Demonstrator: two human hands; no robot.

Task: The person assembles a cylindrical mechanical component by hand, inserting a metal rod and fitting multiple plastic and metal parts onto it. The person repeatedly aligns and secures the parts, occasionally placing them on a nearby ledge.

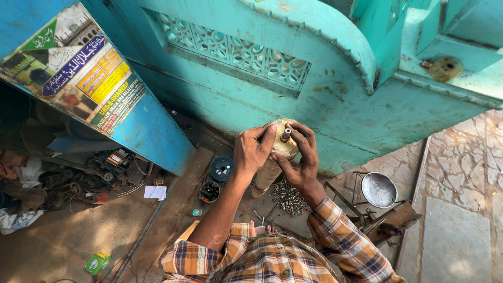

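A turquoise carved wall (pixel 335 99) rises over the dusty ground. My left hand (pixel 250 152) and right hand (pixel 301 162) both clasp one cream cylinder (pixel 273 162), fingers pressed round its top, held upright above one heap of bolts (pixel 289 198). One round blue tin (pixel 222 169) holds small parts; one metal bowl (pixel 379 189) sits apart.

Turquoise wall (pixel 251 99), round metal pan (pixel 378 188), scattered bolts (pixel 288 198), green packet (pixel 97 263).
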